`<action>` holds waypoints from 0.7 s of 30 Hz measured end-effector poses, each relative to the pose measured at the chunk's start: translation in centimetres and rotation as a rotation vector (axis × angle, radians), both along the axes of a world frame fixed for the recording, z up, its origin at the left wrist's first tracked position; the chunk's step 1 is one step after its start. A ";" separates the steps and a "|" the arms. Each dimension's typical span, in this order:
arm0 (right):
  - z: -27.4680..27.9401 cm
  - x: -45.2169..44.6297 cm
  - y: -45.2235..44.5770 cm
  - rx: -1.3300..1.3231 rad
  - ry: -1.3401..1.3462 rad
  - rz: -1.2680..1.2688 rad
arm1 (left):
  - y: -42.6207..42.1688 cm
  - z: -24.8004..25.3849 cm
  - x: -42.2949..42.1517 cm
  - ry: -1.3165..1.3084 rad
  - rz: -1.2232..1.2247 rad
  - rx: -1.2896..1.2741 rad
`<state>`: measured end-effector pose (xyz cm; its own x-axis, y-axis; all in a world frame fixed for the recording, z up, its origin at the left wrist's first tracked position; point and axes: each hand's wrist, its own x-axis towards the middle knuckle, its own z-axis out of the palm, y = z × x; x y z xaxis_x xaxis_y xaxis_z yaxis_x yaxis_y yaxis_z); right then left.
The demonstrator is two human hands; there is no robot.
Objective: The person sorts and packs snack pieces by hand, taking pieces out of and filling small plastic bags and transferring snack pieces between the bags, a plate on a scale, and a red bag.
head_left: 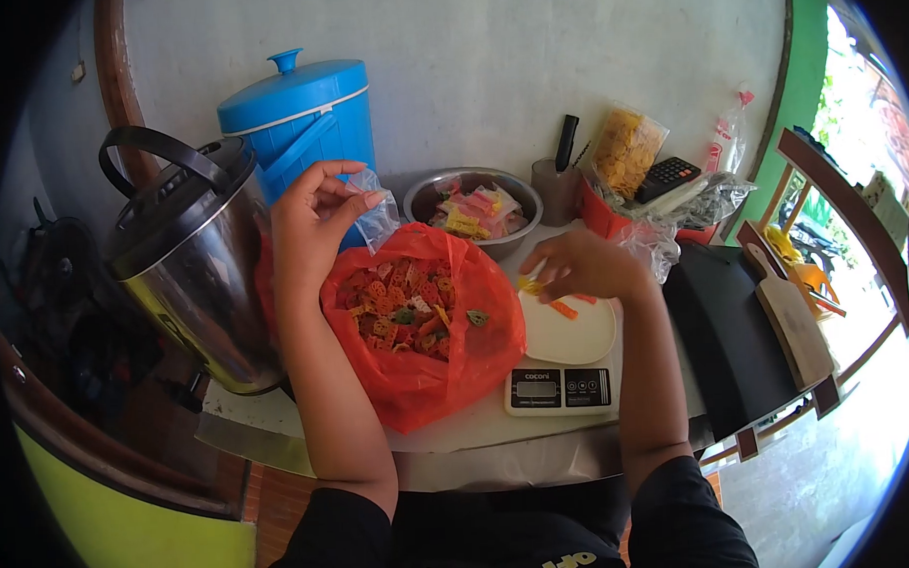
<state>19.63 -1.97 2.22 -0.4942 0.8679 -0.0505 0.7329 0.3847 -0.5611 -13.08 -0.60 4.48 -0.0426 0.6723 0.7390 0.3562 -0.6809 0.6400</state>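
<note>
Pinched in my left hand [322, 204] is a small clear plastic bag [377, 219], raised above the left rim of a red plastic bag [486, 333]. That red bag stands wide open and holds many dry, lattice-shaped crackers [400, 306], mostly orange and red with a few green and white. My right hand [594, 264] is over the white plate of a kitchen scale [581, 335], its fingers curled on a yellow cracker [530, 284]. Beneath the fingers, a few orange crackers [564, 309] rest on the plate. The scale's display is unreadable.
Behind the red bag sits a metal bowl [417, 207] with small filled packets. A blue drink cooler [298, 99] and a steel container [189, 283] stand to the left. At the right are a calculator [668, 178], a pasta-like snack pack [628, 150] and a wooden board [791, 317].
</note>
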 end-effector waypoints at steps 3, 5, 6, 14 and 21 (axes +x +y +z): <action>-1.4 3.4 1.4 0.102 -0.127 -0.079 | 0.0 0.0 0.5 0.035 -0.004 -0.001; -1.9 3.1 0.9 0.236 -0.179 -0.229 | -0.1 0.1 0.8 0.057 0.011 0.002; -1.9 2.0 0.4 0.320 -0.199 -0.322 | -0.1 0.0 0.8 0.051 0.005 0.000; -11.0 -14.4 1.4 0.778 0.238 0.405 | -0.8 0.5 0.9 0.046 -0.001 -0.085; -12.7 -16.8 1.8 0.825 -0.059 0.379 | -0.3 0.0 0.7 -0.001 -0.055 -0.018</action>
